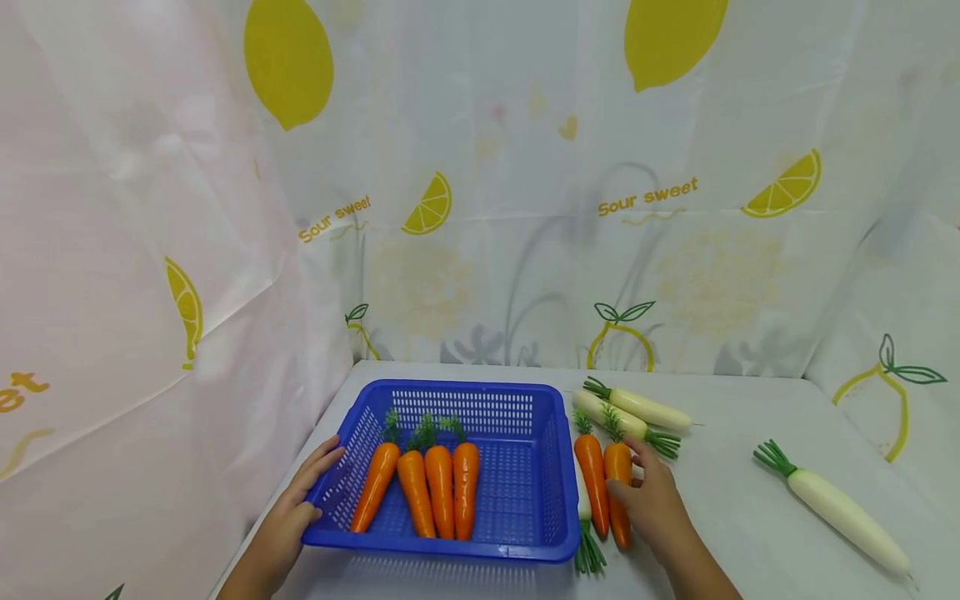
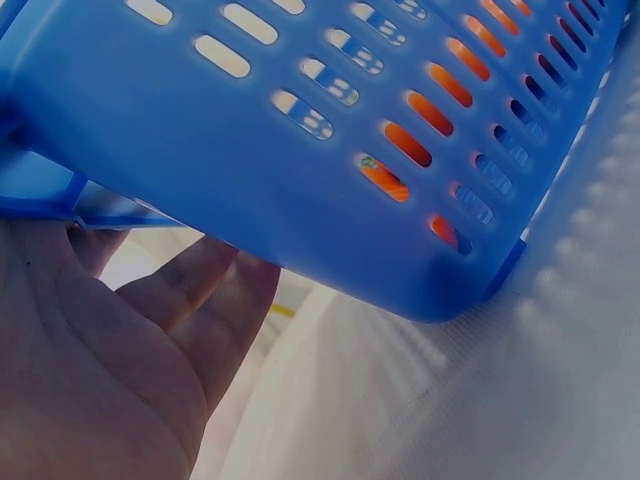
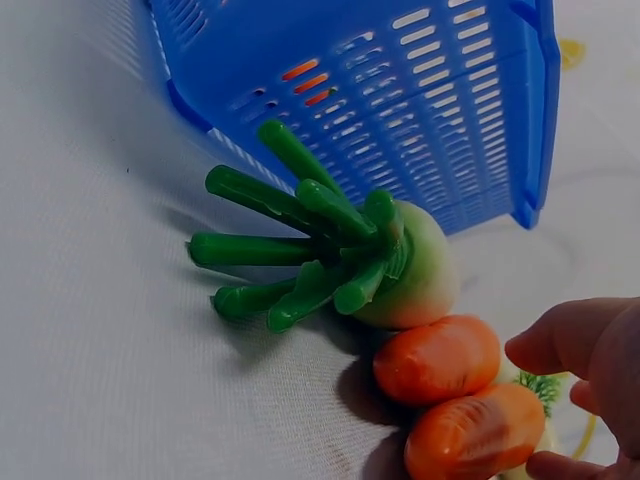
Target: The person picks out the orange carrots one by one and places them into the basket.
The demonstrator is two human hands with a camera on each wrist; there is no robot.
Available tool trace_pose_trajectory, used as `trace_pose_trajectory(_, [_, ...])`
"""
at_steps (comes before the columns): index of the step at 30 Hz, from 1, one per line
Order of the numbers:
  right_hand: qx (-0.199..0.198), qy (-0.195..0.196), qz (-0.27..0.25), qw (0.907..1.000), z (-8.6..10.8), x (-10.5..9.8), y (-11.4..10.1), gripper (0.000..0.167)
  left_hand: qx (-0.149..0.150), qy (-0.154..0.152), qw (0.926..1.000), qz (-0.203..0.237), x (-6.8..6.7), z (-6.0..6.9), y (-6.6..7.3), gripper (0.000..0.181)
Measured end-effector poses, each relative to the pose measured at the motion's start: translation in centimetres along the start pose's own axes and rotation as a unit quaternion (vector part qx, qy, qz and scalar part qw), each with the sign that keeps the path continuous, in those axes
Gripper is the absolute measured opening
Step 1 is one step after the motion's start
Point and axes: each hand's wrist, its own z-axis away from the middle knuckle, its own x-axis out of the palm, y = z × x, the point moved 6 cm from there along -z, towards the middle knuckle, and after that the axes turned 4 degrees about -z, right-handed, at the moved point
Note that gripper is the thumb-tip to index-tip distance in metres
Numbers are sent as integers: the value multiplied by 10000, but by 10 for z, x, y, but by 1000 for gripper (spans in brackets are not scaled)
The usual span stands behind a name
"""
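A blue plastic basket [image 1: 517, 552] stands on the table with several orange carrots [image 1: 465, 492] lying side by side in it. At its left side, my left hand [image 1: 288, 508] touches the rim, the fingers extended under the edge in the left wrist view [image 2: 215, 310]. Right of the basket lie two more carrots, a left one [image 1: 591, 475] and a right one [image 1: 619, 500]. Around the right carrot my right hand [image 1: 654, 496] spreads thumb and fingers. The right wrist view shows a gap between thumb and carrot; contact on the far side is hidden.
A white radish [image 3: 425, 265] with green stalks lies between the basket and the carrots. Two radishes lie behind the carrots, a front one [image 1: 603, 410] and a back one [image 1: 652, 410]. Another radish [image 1: 847, 517] lies far right. A lemon-print curtain [image 1: 480, 275] encloses the table.
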Motion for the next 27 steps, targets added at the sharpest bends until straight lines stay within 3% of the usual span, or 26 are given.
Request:
trace_pose_trajectory(11, [136, -133, 458, 9988, -5, 0, 6, 75, 39, 21, 10000, -32, 1, -1, 0, 85])
trace_pose_trajectory(20, [-80, -183, 878, 9959, -8, 3, 10, 80, 181, 26, 9997, 183, 1, 1, 4, 84])
trace_pose_trajectory(27, [123, -221, 991, 9948, -7, 2, 10, 80, 196, 49, 9997, 134, 1, 0, 4, 83])
